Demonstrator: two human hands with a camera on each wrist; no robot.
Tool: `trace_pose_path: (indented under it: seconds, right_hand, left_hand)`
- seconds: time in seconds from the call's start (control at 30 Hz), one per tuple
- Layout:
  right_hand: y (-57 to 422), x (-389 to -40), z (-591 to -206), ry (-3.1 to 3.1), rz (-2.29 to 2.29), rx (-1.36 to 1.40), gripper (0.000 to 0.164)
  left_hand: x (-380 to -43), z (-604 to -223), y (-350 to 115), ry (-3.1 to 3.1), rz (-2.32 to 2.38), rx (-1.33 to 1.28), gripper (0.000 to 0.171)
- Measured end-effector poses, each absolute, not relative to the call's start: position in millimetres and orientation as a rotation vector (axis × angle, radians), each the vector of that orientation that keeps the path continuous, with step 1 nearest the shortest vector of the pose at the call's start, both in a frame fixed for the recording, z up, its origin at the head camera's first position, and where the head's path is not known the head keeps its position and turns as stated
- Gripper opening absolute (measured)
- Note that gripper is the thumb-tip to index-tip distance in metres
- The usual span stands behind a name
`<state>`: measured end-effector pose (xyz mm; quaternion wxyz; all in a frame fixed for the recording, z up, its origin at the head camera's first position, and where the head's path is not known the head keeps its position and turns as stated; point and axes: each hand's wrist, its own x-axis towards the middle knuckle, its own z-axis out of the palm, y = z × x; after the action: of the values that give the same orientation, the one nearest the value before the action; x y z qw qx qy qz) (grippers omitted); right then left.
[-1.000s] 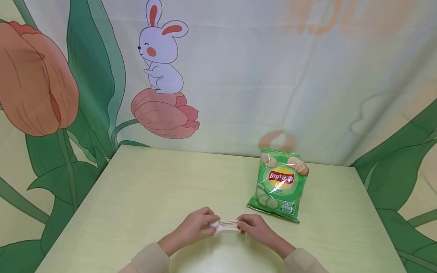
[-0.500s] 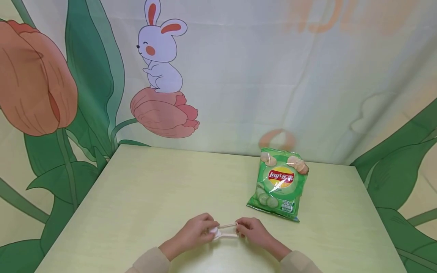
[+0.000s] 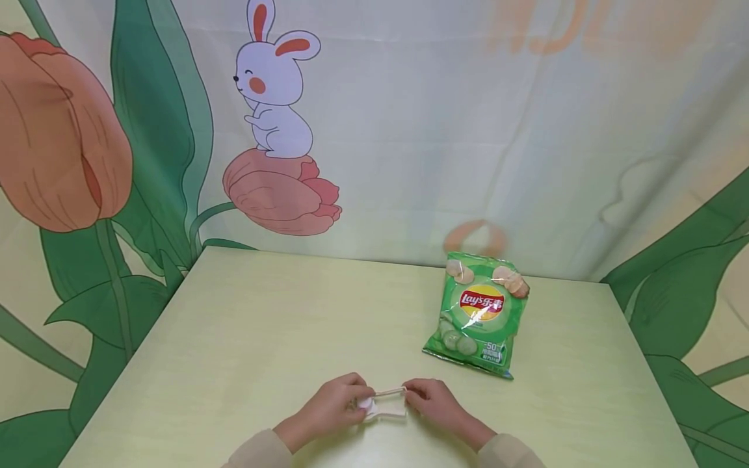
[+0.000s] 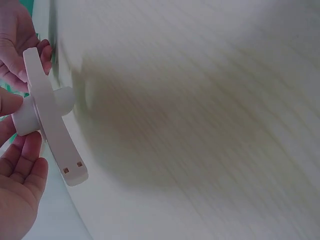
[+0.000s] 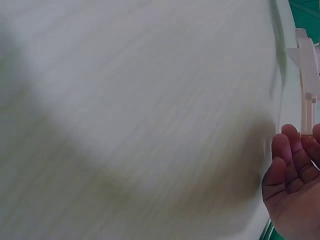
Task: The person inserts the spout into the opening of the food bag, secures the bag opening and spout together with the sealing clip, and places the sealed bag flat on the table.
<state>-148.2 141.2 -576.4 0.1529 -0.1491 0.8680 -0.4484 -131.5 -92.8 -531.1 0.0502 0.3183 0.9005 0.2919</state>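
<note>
Between the two hands, low over the table in the head view, is a white plastic bag clip [image 3: 391, 416] with a round cap. Its two slim arms stand spread apart. My left hand [image 3: 339, 403] pinches the capped end, and in the left wrist view the fingers [image 4: 31, 145] sit around the round white cap [image 4: 26, 116]. At the tip of the clip's far arm, my right hand [image 3: 434, 404] pinches with its fingertips; the near arm ends beside that hand. The right wrist view shows the clip [image 5: 308, 65] running up from the right hand's fingers [image 5: 292, 160].
A green bag of Lay's potato chips [image 3: 476, 318] lies beyond the right hand, toward the table's back edge. The pale yellow-green table [image 3: 263, 312] meets a printed curtain [image 3: 398, 130] with a rabbit and tulips behind it.
The clip's two arms have spread wider, and the near arm has come away from the right hand's fingers. Both hands have come slightly closer to the table's front.
</note>
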Motion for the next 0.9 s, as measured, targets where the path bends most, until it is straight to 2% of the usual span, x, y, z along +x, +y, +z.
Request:
trace_pose_path:
  seconds: [0.47, 0.9]
  right_hand:
    - [137.7, -142.2, -575.3, 2.698, -1.1, -0.576, 0.018]
    - [129.0, -141.4, -578.0, 2.889, -0.889, -0.596, 0.008]
  left_hand:
    - [-130.6, -532.2, -93.6, 2.72, 0.852, 1.001, 0.024]
    - [-135.0, -531.5, -91.0, 2.726, 0.806, 1.068, 0.025]
